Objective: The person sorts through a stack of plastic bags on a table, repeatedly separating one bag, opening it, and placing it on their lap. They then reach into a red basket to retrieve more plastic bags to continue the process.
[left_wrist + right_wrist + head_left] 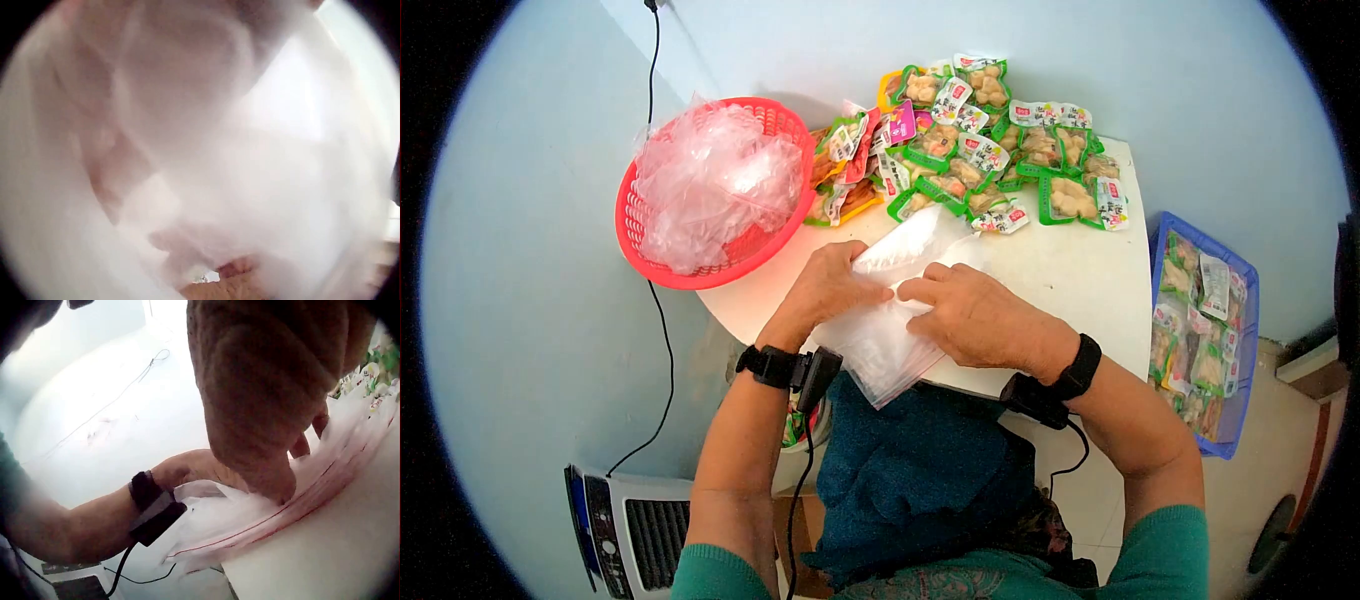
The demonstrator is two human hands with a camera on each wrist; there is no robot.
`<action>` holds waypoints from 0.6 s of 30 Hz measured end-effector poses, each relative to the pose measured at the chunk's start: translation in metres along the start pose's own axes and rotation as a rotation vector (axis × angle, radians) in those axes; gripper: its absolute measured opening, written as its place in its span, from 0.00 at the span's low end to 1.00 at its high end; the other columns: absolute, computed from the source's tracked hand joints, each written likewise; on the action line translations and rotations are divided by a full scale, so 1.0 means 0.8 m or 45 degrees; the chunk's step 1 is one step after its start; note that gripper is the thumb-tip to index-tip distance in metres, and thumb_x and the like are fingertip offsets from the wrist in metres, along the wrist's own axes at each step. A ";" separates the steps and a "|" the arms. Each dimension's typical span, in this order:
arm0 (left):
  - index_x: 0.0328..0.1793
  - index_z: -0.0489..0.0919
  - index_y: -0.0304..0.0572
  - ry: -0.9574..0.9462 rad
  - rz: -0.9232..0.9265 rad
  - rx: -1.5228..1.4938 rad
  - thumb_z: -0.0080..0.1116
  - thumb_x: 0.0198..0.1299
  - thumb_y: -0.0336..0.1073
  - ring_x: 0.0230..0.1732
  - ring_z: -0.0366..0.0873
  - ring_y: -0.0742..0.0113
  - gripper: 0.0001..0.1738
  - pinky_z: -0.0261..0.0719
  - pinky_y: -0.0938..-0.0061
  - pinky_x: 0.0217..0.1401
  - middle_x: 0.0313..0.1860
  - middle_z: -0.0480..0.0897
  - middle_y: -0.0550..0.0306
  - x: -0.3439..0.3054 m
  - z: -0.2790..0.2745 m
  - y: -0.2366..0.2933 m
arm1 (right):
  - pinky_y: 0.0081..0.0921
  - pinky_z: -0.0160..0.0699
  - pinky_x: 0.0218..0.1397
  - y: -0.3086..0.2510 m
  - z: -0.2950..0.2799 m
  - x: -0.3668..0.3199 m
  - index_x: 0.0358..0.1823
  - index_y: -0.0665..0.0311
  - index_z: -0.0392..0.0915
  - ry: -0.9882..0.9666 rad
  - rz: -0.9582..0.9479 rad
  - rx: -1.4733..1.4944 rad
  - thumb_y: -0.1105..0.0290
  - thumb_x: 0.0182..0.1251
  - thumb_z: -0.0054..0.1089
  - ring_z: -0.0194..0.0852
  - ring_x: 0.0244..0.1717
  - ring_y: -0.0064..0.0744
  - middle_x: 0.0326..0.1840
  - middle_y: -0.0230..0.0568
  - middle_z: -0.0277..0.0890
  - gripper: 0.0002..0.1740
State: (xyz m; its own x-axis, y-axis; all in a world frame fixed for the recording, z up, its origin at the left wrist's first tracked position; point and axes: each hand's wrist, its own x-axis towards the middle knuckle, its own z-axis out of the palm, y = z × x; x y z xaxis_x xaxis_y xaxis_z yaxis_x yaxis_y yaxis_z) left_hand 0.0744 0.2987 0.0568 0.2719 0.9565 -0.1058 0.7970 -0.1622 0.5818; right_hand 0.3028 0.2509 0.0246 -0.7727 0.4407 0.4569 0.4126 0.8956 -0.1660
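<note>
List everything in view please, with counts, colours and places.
Table: one, white, centre
Basket: one, red, table's left
Loose plastic: uncountable, clear, in the basket
Packets: many, mostly green-edged, table's far side
Plastic bags: count unclear, translucent, red-lined, between the hands
Crate: one, blue, right of table, packets inside
Container: one, whitish, partly hidden, below table
Appliance: one, white and dark, lower left
Wall cord: one, black, left
Cloth: one, dark blue, on the lap
Wrist devices: two, black, one per wrist
Left hand: one, holding the bags
Right hand: one, holding the bags
Sleeves: two, green, on the arms
</note>
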 end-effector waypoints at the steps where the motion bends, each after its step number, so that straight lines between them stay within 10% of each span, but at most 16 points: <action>1: 0.48 0.84 0.34 0.002 0.002 0.010 0.75 0.41 0.46 0.37 0.84 0.59 0.30 0.80 0.67 0.42 0.37 0.86 0.45 0.000 0.000 0.000 | 0.35 0.74 0.49 0.000 0.001 -0.001 0.31 0.59 0.82 0.012 -0.019 -0.005 0.72 0.52 0.61 0.72 0.46 0.37 0.39 0.35 0.76 0.05; 18: 0.53 0.79 0.33 0.030 0.002 -0.020 0.76 0.43 0.41 0.41 0.81 0.66 0.31 0.78 0.72 0.47 0.41 0.84 0.54 -0.052 -0.008 -0.017 | 0.39 0.79 0.43 -0.009 0.007 -0.006 0.28 0.62 0.83 -0.119 0.052 -0.008 0.67 0.54 0.58 0.76 0.42 0.43 0.35 0.39 0.80 0.08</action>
State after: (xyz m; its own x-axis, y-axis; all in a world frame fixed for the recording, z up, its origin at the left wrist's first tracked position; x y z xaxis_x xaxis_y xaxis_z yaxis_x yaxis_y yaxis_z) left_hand 0.0490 0.2628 0.0582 0.2600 0.9617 -0.0863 0.7881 -0.1598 0.5944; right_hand 0.3008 0.2431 0.0190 -0.7967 0.4810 0.3660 0.4476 0.8764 -0.1777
